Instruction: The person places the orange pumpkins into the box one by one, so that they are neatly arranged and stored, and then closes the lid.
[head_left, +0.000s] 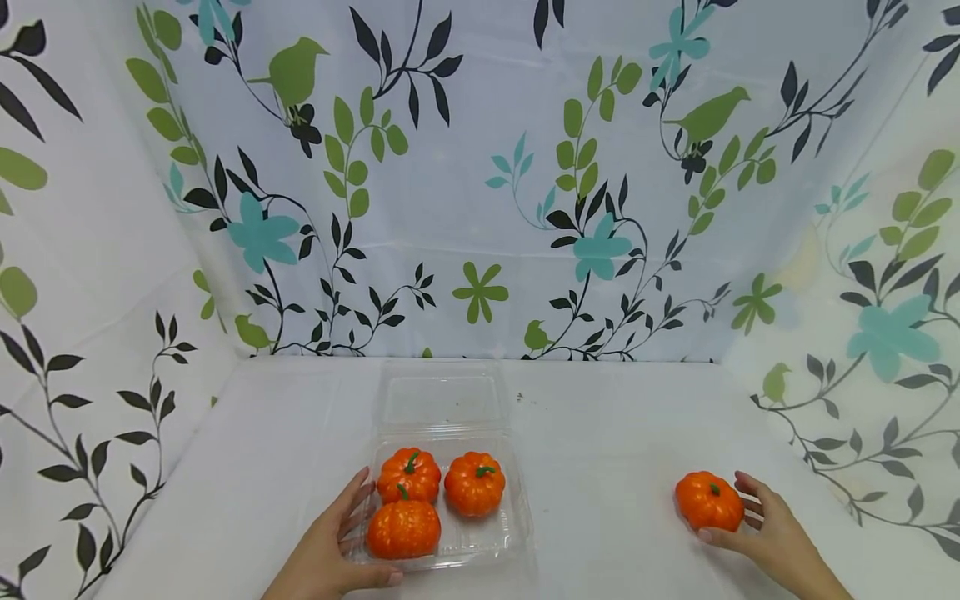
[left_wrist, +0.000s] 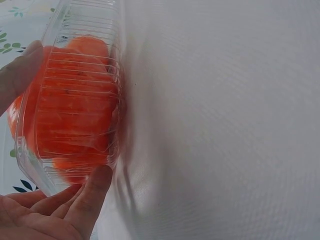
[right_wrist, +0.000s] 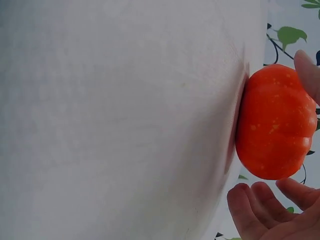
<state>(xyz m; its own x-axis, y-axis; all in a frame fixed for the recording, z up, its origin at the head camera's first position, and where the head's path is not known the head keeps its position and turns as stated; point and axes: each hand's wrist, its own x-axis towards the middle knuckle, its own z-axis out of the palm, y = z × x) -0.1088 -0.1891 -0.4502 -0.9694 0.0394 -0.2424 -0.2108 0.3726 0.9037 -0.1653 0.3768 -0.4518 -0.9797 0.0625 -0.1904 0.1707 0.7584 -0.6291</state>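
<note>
A clear plastic clamshell container (head_left: pixel 480 546) lies with its lid raised back on the white table. Three small orange toy pumpkins are in it: one at the back left (head_left: pixel 420 475), one at the right (head_left: pixel 474 487), and one at the front left (head_left: pixel 401 533). My left hand (head_left: pixel 326 546) holds the container's near left corner, thumb along the front edge and fingers at the left side. Off to the right, a lone orange pumpkin (head_left: pixel 703 502) sits on the table. Around its right side is my right hand (head_left: pixel 772 533), thumb near its front; the right wrist view shows its fingers (right_wrist: pixel 245 210) spread just apart from the pumpkin.
The white table (head_left: pixel 600 467) stretches between the container and the lone pumpkin. The container's lid (head_left: pixel 442 400) lies toward the back. A patterned curtain (head_left: pixel 480 208) with leaves, birds and flowers hangs behind the table and along both sides.
</note>
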